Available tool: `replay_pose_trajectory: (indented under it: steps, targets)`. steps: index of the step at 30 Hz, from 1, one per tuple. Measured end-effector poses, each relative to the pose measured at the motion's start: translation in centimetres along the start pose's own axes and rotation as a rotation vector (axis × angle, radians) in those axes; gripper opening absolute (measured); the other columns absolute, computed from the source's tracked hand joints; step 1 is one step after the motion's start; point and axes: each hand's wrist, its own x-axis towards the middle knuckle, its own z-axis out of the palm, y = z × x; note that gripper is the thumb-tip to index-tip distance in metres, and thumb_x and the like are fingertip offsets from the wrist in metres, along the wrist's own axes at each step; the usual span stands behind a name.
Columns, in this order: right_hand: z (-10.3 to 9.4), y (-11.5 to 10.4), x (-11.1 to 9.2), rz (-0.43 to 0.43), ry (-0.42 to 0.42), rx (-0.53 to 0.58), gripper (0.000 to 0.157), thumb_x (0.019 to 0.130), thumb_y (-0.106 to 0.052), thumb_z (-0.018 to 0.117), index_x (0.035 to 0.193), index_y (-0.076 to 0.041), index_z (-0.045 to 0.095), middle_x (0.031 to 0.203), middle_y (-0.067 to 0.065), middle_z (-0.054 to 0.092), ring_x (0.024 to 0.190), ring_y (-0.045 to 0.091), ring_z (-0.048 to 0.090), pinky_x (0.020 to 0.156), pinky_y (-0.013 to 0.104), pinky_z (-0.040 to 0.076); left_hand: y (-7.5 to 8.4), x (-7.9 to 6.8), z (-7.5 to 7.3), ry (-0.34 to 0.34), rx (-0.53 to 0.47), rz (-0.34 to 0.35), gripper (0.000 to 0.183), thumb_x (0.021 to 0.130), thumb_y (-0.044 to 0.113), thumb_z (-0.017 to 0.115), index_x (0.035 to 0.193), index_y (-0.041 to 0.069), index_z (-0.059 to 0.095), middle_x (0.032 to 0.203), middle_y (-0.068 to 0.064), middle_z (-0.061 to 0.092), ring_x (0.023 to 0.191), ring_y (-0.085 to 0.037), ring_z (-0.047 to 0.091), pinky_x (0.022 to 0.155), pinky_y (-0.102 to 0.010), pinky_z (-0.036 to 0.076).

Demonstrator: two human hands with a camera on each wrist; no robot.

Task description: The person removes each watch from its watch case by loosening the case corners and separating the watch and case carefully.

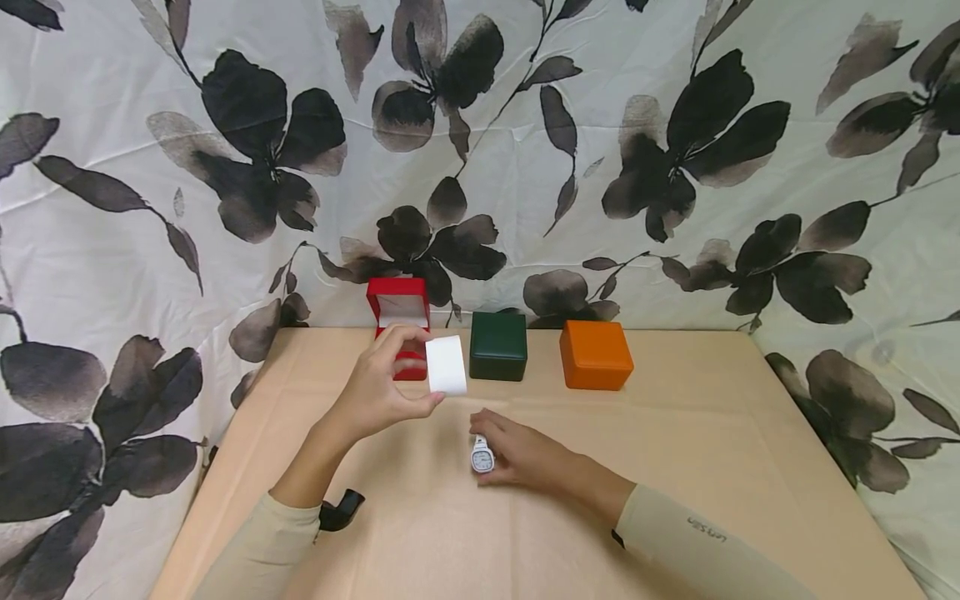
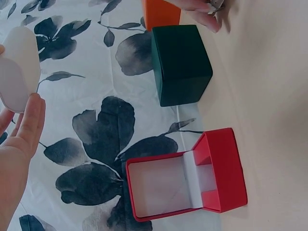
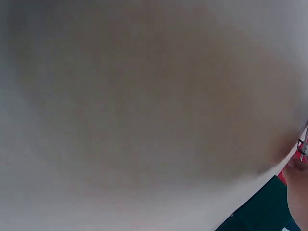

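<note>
Between the thumb and fingers of my left hand [image 1: 378, 390] is a white watch cushion [image 1: 446, 367], raised in front of the red box. The left wrist view shows the cushion [image 2: 21, 72] as a rounded pillow shape gripped near its ends. My right hand [image 1: 519, 450] holds a white wristwatch [image 1: 482, 457] low over the table, its square-looking dial turned up. Only an edge of the watch [image 3: 303, 147] appears in the right wrist view. Behind the left hand stands a red watch box [image 1: 397, 302] with its lid raised; the left wrist view shows its pale lining.
A closed dark green box [image 1: 498, 346] stands right of the red one, and a closed orange box [image 1: 596, 355] farther right. All three line the back of the tan-covered table [image 1: 697, 417]. A floral cloth [image 1: 525, 167] hangs behind.
</note>
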Motion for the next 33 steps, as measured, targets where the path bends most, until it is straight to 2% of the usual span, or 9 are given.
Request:
replay_pose_trajectory:
  steps: [6,16,23,29,33]
  targets:
    - [0.2,0.3,-0.6,0.015,-0.006,-0.027,0.078,0.083,-0.052,0.082,0.142,-0.012,0.050,0.160,0.010,0.043,0.152,0.030,0.039,0.121,0.041,0.037,0.1,0.1,0.0,-0.001,-0.006,0.007,0.070,0.071,0.001,0.089,0.130,-0.001,0.053,0.126,-0.011,0.057,0.099,-0.024,0.070,0.087,-0.033,0.063]
    - [-0.1,0.4,-1.2,0.054,-0.099,-0.012,0.093,0.074,-0.060,0.082,0.147,-0.016,0.045,0.167,0.009,0.032,0.156,0.029,0.031,0.120,0.040,0.039,0.1,0.1,0.0,0.004,0.003,0.018,0.071,0.070,0.000,0.090,0.130,-0.005,0.052,0.125,-0.012,0.057,0.100,-0.025,0.070,0.086,-0.033,0.063]
    - [-0.2,0.4,-1.7,0.036,-0.091,-0.022,0.096,0.070,-0.061,0.083,0.144,-0.013,0.046,0.167,0.015,0.030,0.156,0.032,0.030,0.117,0.043,0.043,0.1,0.1,0.0,0.010,0.005,0.021,0.070,0.070,0.000,0.090,0.129,-0.004,0.053,0.126,-0.011,0.056,0.105,-0.025,0.068,0.087,-0.033,0.063]
    - [-0.1,0.3,-1.7,0.021,-0.088,-0.036,0.097,0.069,-0.062,0.083,0.144,-0.012,0.045,0.166,0.016,0.030,0.156,0.033,0.030,0.118,0.042,0.042,0.1,0.0,0.0,0.007,0.011,0.010,0.069,0.070,0.002,0.090,0.130,0.002,0.054,0.127,-0.010,0.056,0.106,-0.025,0.067,0.088,-0.034,0.063]
    - [-0.2,0.2,-1.9,0.017,-0.081,-0.068,0.099,0.069,-0.063,0.083,0.145,-0.012,0.046,0.166,0.016,0.032,0.155,0.034,0.031,0.119,0.043,0.041,0.1,0.0,0.0,0.003,0.015,0.004,0.070,0.070,0.002,0.090,0.130,0.001,0.053,0.127,-0.011,0.057,0.106,-0.025,0.067,0.088,-0.034,0.063]
